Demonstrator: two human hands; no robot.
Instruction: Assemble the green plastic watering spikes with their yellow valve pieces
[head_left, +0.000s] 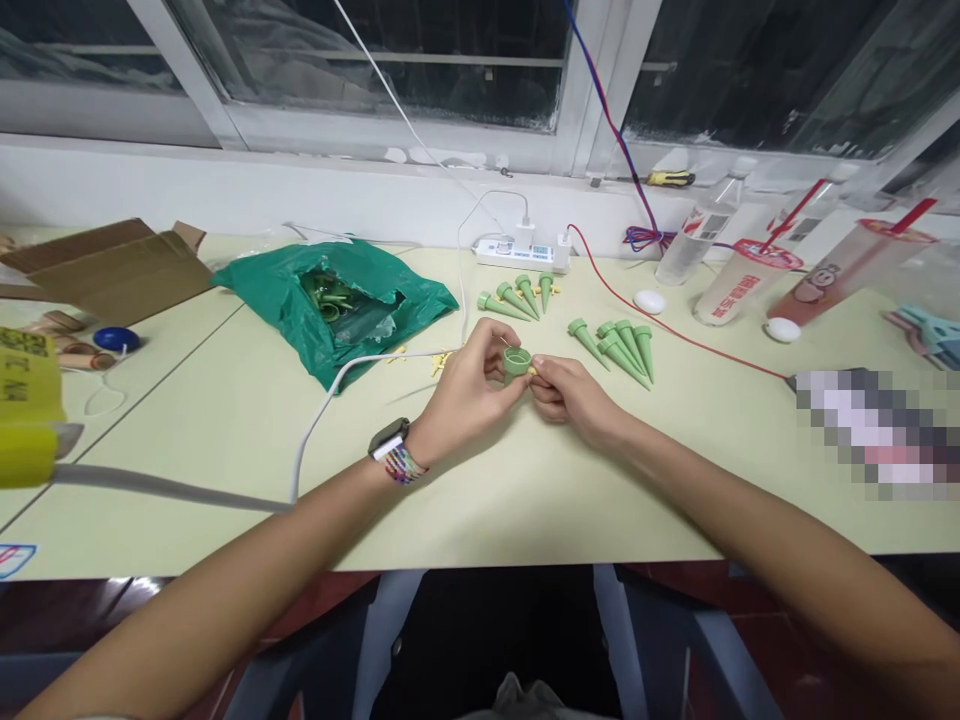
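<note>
My left hand (474, 385), a watch on its wrist, is wrapped round a green plastic cone (517, 360) whose round open end faces up. The cone's lower part is hidden behind the fingers. Against the cone's right side, my right hand (568, 388) pinches a small yellow plastic piece (532, 370). More small yellow pieces (441, 365) lie on the table just left of my hands. Beyond them rests a group of green cones (517, 297), and a second group of green cones (619, 348) lies to the right.
A torn green bag (281, 305) with green parts inside lies at left, near cardboard (124, 265). A white cable (319, 405) crosses the table beside my left arm. Behind are a power strip (510, 252) and a red cable (675, 335). Drink cups (739, 285) and a bottle (701, 230) stand at right.
</note>
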